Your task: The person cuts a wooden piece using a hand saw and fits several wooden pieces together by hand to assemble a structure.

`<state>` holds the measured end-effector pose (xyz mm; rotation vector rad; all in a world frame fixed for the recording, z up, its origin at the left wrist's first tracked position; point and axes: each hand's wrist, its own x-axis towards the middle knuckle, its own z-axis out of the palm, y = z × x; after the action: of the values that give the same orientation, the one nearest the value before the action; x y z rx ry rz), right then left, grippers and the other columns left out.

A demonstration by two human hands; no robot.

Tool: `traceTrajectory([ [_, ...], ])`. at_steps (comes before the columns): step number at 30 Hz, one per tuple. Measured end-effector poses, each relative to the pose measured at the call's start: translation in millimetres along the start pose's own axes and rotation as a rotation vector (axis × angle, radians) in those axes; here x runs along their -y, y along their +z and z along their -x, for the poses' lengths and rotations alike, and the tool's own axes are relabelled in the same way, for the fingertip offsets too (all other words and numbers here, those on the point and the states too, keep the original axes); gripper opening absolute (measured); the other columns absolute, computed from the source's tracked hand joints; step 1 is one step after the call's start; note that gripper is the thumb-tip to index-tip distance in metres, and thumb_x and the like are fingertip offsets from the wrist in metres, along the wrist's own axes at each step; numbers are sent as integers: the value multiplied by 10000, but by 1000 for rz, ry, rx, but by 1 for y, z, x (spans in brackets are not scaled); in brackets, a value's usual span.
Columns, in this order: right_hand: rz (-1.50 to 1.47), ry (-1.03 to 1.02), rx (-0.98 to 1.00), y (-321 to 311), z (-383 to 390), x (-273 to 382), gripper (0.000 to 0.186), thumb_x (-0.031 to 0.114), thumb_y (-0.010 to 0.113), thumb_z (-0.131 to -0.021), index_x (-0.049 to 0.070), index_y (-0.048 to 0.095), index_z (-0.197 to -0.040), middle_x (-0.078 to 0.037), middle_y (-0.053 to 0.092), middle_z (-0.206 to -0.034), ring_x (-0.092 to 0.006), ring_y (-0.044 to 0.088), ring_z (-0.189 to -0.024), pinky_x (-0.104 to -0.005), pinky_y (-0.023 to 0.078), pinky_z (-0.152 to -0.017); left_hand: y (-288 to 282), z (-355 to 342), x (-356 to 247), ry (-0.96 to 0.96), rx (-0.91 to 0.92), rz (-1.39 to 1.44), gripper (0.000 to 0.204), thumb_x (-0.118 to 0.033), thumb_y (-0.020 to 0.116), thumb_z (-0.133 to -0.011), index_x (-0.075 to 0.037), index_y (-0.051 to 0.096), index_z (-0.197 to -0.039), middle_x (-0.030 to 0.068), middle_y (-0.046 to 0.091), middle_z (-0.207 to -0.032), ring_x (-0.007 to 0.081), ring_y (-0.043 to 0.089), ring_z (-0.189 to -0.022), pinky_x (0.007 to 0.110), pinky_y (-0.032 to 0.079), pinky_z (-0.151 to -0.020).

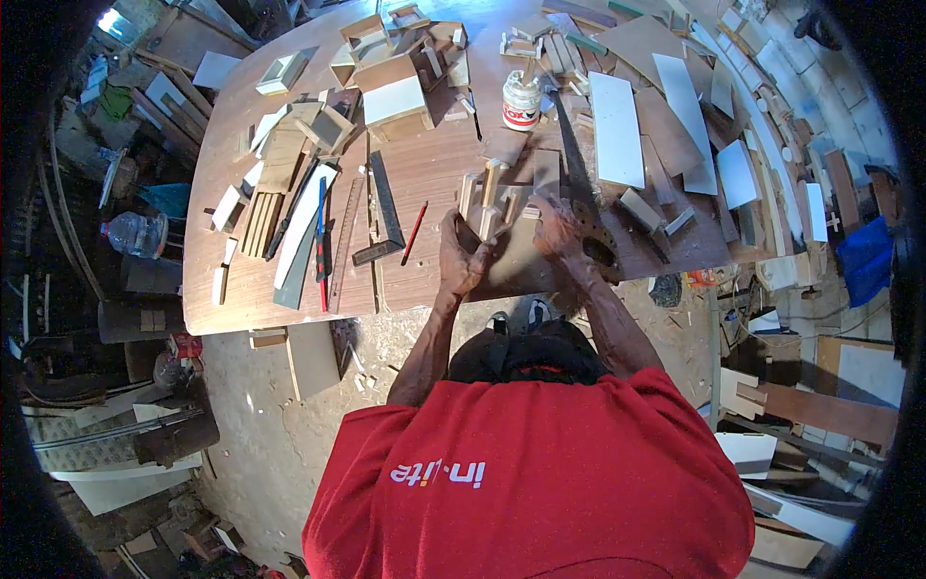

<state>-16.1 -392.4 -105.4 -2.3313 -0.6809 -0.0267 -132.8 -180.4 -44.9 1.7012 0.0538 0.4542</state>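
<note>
My left hand is closed round a small wooden assembly with pale upright strips, near the table's front edge. To its right, my right hand has its fingers curled together, and the pale end of a small wood piece shows at their tips. The rest of that piece is hidden. Beside the right wrist lies a handsaw, its dark blade pointing away and its handle partly covered by my forearm. A flat brown wood piece lies just beyond the right hand.
On the wooden table stands an open white tub. Small box-like wooden pieces are stacked at the back. A metal square, a red pencil and strips lie left. White-faced boards lie right; offcuts litter the floor.
</note>
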Motion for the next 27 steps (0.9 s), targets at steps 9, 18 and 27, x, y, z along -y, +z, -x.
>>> traceTrajectory([
  [9, -181, -34, -68, -26, 3, 82, 447, 81, 615, -763, 26, 567, -1204, -195, 598, -1190, -364, 589, -1050, -439, 462, -942, -3, 11, 7, -60, 35, -332, 743, -96, 758, -782, -13, 282, -1346, 161, 487, -1258, 257, 540, -1152, 387, 450, -990],
  [18, -175, -46, -19, -49, -11, 133, 334, 190, 622, -840, 11, 610, -1122, -183, 624, -1076, -371, 604, -977, -422, 491, -839, 1, 10, 5, -27, -36, -201, 685, -312, 771, -746, -3, 414, -1243, 204, 486, -1131, 352, 488, -1052, 456, 394, -905],
  [27, -167, -16, -107, -42, -5, 107, 313, 193, 584, -869, 6, 625, -1117, -202, 666, -1000, -373, 642, -928, -419, 508, -822, 1, 8, 0, 26, -30, -444, 789, -452, 775, -736, 10, 419, -1268, 197, 506, -1127, 367, 493, -1040, 467, 399, -893],
])
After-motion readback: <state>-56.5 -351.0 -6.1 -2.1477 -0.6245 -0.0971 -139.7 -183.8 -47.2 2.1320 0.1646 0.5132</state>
